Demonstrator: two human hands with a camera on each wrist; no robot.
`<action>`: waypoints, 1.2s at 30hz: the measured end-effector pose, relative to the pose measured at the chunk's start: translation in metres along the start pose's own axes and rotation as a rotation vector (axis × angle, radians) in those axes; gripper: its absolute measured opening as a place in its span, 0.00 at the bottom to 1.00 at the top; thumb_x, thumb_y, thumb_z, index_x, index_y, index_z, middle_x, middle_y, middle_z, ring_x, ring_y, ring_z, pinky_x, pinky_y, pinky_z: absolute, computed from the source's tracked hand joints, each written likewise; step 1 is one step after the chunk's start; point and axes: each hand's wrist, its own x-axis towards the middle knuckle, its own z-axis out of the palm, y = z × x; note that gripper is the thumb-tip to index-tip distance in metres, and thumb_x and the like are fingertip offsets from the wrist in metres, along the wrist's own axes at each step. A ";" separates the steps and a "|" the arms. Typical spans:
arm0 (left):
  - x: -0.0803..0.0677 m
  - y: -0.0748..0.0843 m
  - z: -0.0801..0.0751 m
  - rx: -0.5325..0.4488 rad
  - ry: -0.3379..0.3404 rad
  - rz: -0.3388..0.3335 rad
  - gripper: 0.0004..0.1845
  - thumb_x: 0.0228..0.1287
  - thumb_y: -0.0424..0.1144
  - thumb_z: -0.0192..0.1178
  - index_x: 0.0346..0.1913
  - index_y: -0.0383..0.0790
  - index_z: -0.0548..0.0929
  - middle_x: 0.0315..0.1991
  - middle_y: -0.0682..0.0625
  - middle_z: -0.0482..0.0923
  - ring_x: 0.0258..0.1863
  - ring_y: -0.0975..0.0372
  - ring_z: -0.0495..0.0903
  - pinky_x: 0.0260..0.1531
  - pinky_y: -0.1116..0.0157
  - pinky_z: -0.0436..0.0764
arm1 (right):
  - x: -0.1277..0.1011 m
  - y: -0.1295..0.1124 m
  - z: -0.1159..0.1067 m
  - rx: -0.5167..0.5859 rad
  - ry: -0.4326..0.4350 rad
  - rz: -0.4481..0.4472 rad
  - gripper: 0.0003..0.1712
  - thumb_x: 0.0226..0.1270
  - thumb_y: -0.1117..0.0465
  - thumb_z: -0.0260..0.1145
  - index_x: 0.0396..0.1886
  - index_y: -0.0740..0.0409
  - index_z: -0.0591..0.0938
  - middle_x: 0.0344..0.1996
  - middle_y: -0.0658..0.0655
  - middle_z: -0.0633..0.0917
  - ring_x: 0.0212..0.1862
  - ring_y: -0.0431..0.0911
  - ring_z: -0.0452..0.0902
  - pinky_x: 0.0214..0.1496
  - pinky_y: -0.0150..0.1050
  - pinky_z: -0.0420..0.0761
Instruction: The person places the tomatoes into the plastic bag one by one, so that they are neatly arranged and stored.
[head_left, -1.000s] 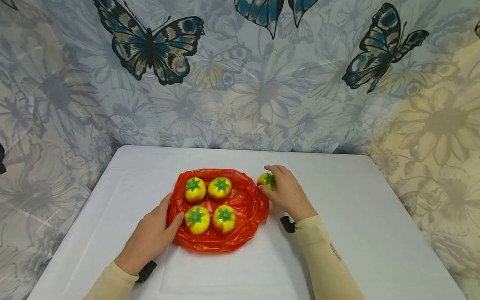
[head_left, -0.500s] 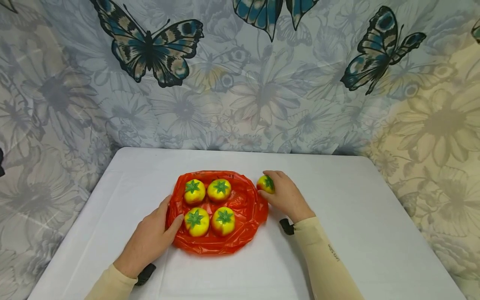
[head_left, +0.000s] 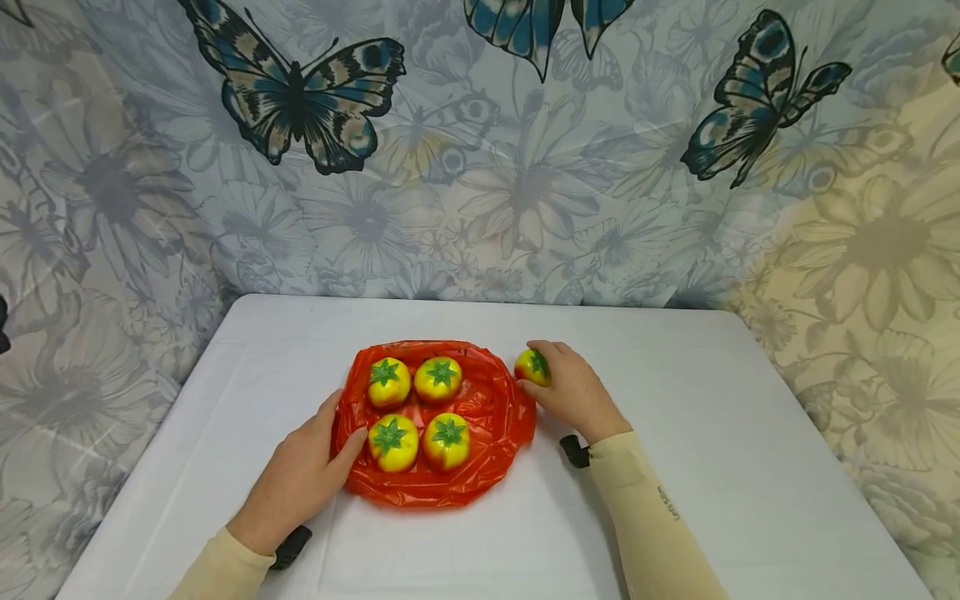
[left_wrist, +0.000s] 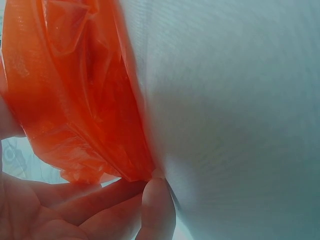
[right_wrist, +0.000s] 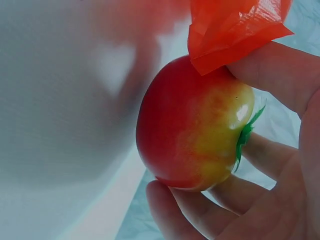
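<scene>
An orange plastic bag (head_left: 495,408) lies spread on the white table (head_left: 712,433), with several yellow-red toy tomatoes (head_left: 390,382) on it. My right hand (head_left: 573,392) grips another tomato (head_left: 532,367) just off the bag's right edge; the right wrist view shows fingers curled round the tomato (right_wrist: 195,125) beside the bag's edge (right_wrist: 235,30). My left hand (head_left: 300,475) rests on the table at the bag's left edge, thumb on the plastic. In the left wrist view its fingertips (left_wrist: 157,200) touch the bag (left_wrist: 75,100).
A butterfly-and-flower printed cloth (head_left: 480,150) hangs behind and beside the table. Bare white tabletop lies to the right and in front of the bag. Black wrist straps (head_left: 576,451) sit at both sleeves.
The view has shifted slightly. Both hands hold almost the same places; the right hand with its tomato has barely moved.
</scene>
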 end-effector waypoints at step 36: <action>0.000 -0.001 0.000 0.002 0.006 0.004 0.44 0.82 0.58 0.56 0.86 0.35 0.56 0.76 0.33 0.74 0.69 0.40 0.82 0.60 0.39 0.86 | -0.023 -0.042 -0.030 0.029 0.023 -0.124 0.41 0.72 0.48 0.77 0.80 0.51 0.73 0.75 0.59 0.77 0.72 0.58 0.78 0.70 0.59 0.84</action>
